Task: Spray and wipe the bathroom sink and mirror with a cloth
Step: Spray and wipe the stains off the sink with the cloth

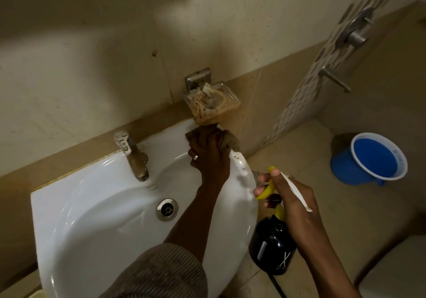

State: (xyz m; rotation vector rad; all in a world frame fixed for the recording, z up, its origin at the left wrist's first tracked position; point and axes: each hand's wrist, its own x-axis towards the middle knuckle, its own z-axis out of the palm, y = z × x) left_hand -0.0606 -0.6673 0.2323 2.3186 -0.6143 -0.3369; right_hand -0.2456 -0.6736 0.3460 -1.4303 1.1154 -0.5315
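Head view: the left hand (208,152) clutches a brown cloth (231,139) against the far right rim of the white sink (96,217), just below a stained soap dish (213,100). The right hand (288,194) grips a black spray bottle (273,244) beside the sink's right edge, finger on its yellow trigger (267,191). A blue mug (371,159) sits on the floor, far right.

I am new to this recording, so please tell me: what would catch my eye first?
The white sink fills the lower left, where the left hand presses a brown cloth on its back rim. Beside the sink, the right hand grips a black spray bottle. A blue mug stands on the floor, right.
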